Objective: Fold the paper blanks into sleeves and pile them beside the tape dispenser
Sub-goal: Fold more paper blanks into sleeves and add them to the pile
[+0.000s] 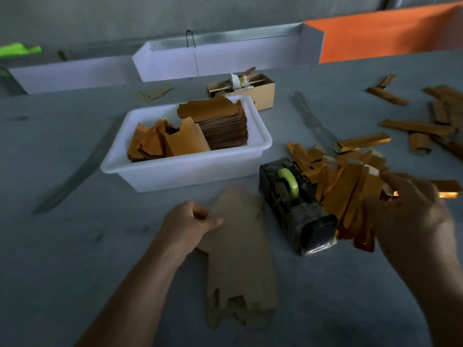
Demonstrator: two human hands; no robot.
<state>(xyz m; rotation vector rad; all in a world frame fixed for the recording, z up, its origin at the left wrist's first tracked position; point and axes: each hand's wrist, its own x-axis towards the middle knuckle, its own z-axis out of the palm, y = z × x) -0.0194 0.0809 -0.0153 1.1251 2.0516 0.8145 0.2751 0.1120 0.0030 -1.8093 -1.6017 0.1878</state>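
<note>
Sleeve-folding station: one sleeve going onto the pile, next blank in hand.

Item: left hand (pixel 193 222), fingers curled, thumb pressing the top edge of a small stack of flat paper blanks (pixel 240 259) lying on the grey bench (pixel 75 246) just left of the tape dispenser (pixel 295 206). Right hand (pixel 411 209), blurred, hovers over the pile of folded sleeves (pixel 345 186) just right of the dispenser; its fingers appear to pinch a gold-faced sleeve (pixel 448 189), though the grip cannot be told for certain. Further blanks stand in the white tub (pixel 175 171) behind. Step judged: depositing a finished sleeve. Next move calls for releasing it on the pile, then bringing the right hand back to lift and crease the top blank.
</note>
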